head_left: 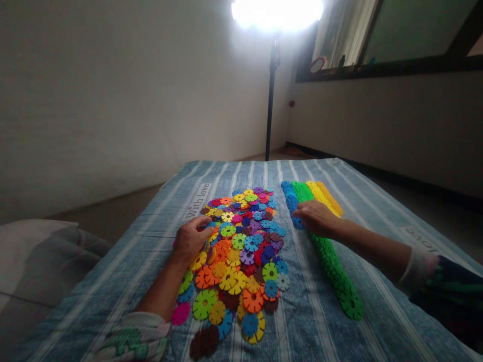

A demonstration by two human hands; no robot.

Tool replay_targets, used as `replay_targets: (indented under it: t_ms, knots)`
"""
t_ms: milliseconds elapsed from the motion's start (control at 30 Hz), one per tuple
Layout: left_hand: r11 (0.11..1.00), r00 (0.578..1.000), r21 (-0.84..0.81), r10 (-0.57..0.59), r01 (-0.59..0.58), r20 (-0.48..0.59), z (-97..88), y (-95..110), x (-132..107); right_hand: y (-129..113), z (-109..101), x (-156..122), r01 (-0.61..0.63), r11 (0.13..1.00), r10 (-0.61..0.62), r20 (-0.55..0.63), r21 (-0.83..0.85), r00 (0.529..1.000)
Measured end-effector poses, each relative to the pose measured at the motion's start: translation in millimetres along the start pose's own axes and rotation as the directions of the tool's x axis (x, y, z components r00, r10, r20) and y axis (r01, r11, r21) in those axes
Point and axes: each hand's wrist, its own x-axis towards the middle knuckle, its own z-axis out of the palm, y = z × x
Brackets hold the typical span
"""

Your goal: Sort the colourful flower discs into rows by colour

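Observation:
A heap of flat, many-coloured plastic snowflake discs (241, 251) lies on a blue striped bedsheet (309, 322). My left hand (191, 237) rests on the heap's left edge, fingers curled over some discs. To the right lie long rods of joined discs: a green rod (334, 269), a blue rod (291, 200) and a yellow rod (320, 195). My right hand (316, 217) lies palm down on the blue and green rods, fingers bent around the near end of the blue one.
A lamp stand (270, 100) with a bright light (277, 11) stands beyond the bed's far edge. White walls rise behind, with a dark-framed window (396, 35) at the upper right. A grey pillow (33, 256) lies at the left.

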Motion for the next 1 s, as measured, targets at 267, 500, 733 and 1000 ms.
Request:
replay_targets:
  t_ms: [267, 500, 733, 1000]
  knots:
    - [1.0, 1.0, 0.009, 0.021, -0.021, 0.001, 1.3, -2.6, 1.4, -94.2, -1.2, -52.4, 0.31, 0.923, -0.267, -0.198, 0.229, 0.943]
    - [0.998, 0.998, 0.015, 0.056, -0.056, -0.016, 3.4, -2.2, 0.5, -183.6, 34.7, -67.4, 0.396, 0.881, -0.156, -0.631, 0.259, 0.76]
    - [0.995, 0.996, 0.026, 0.092, -0.091, -0.014, 7.0, 2.9, -7.6, -199.1, 57.0, -65.5, 0.428, 0.856, -0.046, -0.784, 0.289, 0.62]
    - [0.99, 0.995, 0.098, 0.102, -0.102, 0.004, 9.5, 11.7, -17.0, -197.2, 69.6, -66.2, 0.472, 0.844, -0.072, -0.818, 0.255, 0.57]
